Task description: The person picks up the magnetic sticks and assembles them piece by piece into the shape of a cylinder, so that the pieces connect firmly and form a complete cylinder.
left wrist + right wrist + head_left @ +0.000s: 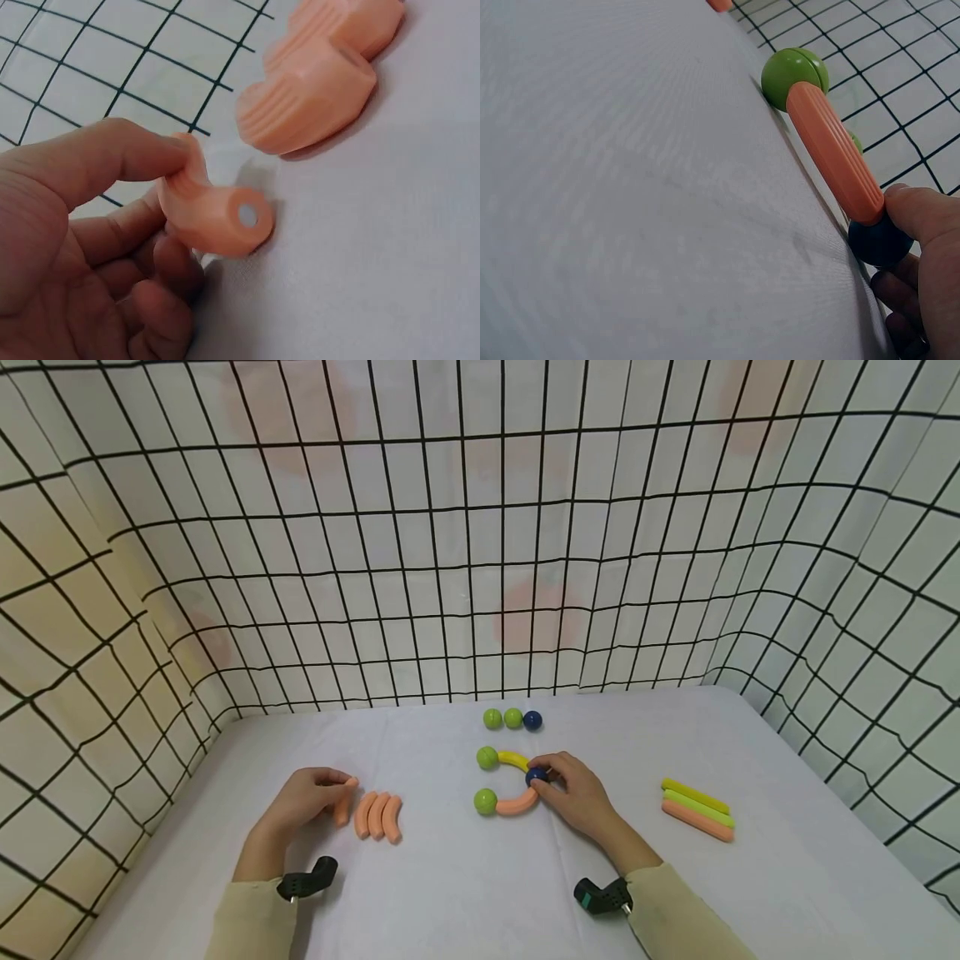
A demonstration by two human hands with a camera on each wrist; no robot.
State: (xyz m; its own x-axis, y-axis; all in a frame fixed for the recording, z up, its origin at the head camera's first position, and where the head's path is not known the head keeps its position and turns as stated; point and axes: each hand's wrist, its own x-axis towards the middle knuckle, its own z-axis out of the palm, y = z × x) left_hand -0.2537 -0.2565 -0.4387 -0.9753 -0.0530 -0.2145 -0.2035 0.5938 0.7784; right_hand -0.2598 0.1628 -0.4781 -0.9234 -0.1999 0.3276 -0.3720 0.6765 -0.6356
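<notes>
My left hand (pixel 311 795) pinches a curved orange magnetic rod (pixel 217 214) between thumb and fingers; a pale round spot shows on its end. Just right of it lie several more curved orange rods (pixel 377 815), side by side. My right hand (pixel 576 793) grips a dark blue ball (pixel 536 777) with thumb and fingers. From that ball a curved yellow rod (pixel 513 759) runs to one green ball (pixel 487 757), and a curved orange rod (pixel 834 154) runs to another green ball (pixel 787 79), forming an open arc on the white cloth.
Behind the arc, two green balls (pixel 502 718) and a blue ball (pixel 532 720) stand in a row. Straight yellow, lime and orange rods (pixel 697 810) lie at the right. A black-lined white grid screen (pixel 480 543) encloses the back and sides.
</notes>
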